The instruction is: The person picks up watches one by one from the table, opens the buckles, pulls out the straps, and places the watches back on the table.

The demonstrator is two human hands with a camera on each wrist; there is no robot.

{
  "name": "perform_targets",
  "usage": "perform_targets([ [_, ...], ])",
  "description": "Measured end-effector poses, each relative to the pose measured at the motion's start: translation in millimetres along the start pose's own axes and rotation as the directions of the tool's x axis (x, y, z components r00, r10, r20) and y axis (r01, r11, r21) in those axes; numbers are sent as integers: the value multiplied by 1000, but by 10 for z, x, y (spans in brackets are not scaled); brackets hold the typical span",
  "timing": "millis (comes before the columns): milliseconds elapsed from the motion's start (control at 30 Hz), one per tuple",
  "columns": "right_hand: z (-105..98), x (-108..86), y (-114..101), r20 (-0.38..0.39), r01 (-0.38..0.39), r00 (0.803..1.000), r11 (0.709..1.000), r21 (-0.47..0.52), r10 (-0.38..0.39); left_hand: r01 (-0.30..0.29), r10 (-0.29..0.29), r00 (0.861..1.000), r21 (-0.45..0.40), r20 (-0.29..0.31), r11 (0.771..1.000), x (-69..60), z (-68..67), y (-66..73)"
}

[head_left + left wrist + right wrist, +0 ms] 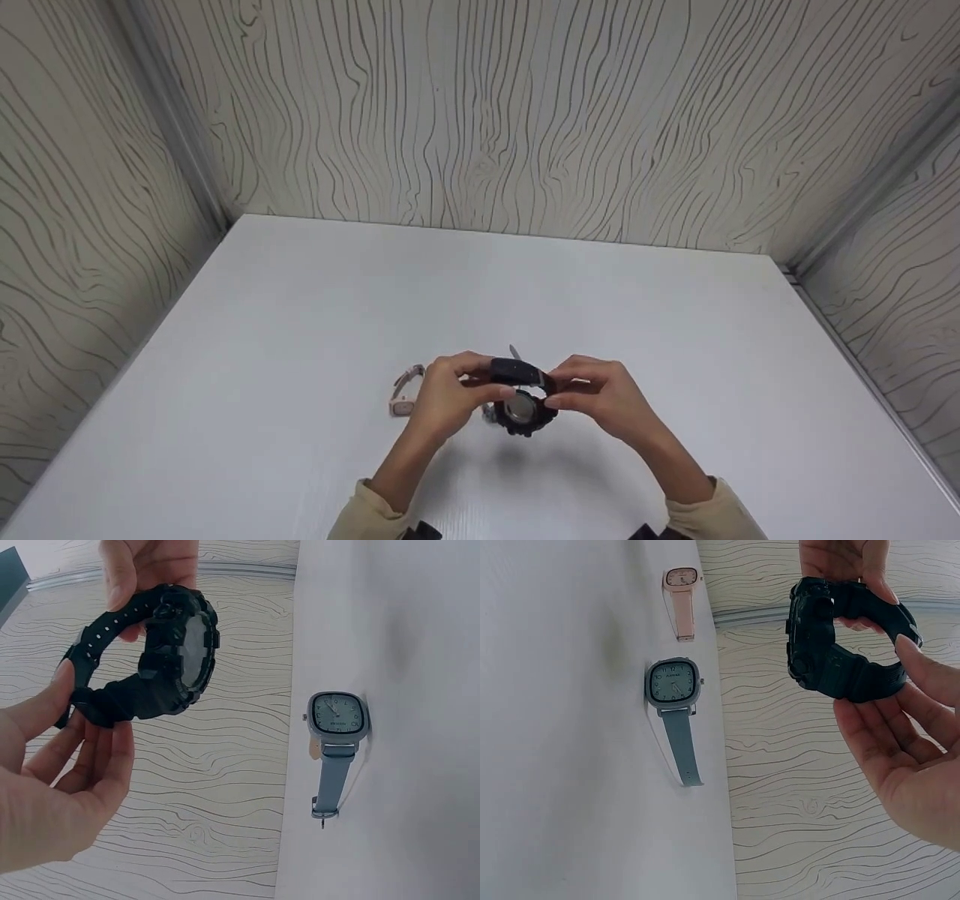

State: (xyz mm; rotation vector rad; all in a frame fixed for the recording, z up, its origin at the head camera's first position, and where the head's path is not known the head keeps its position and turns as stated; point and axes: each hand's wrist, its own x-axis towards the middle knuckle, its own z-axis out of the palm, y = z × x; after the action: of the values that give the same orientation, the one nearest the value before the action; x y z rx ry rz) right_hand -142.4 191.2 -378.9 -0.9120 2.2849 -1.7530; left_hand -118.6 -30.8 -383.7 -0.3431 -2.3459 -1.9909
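Note:
A chunky black wristwatch (516, 371) is held up above the white table between both hands, its strap curved round into a loop. My left hand (444, 394) pinches one side of the strap with thumb and fingers. On the opposite side, my right hand (604, 390) pinches the strap between thumb and fingertips. The watch case (196, 652) faces away from the palms, toward the table in both wrist views. Beneath it lies a grey-blue watch (673, 682) with a squarish dial, mostly hidden in the head view. A pink watch (402, 407) lies left of it, beside my left hand.
The white table (300, 315) meets patterned wood-grain panels (480, 112) at the back, with similar panels at both sides. Grey metal strips (172, 112) run along the panel corners.

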Motion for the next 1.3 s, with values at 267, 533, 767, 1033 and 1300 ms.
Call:
perform_targets([
  [267,-14,-14,40,-6,-5,1000,1000,14,5,23,-23,1000,-18,10,1000,-2,-19,-20],
  [533,3,-10,26,-41,-28,999,1000,13,29,25,-25,1000,-41,10,999,2,-25,-22],
  [767,-3,-16,31,-55,-42,998,999,14,42,34,-35,999,-39,-7,999,-3,-18,-12],
  [1033,-13,-38,27,-50,-50,997,999,5,50,64,-65,998,-42,-16,997,-12,-10,-23],
  [1300,-19,-41,30,-49,-46,998,998,46,48,24,-25,1000,-100,-9,995,-12,-19,-35],
])
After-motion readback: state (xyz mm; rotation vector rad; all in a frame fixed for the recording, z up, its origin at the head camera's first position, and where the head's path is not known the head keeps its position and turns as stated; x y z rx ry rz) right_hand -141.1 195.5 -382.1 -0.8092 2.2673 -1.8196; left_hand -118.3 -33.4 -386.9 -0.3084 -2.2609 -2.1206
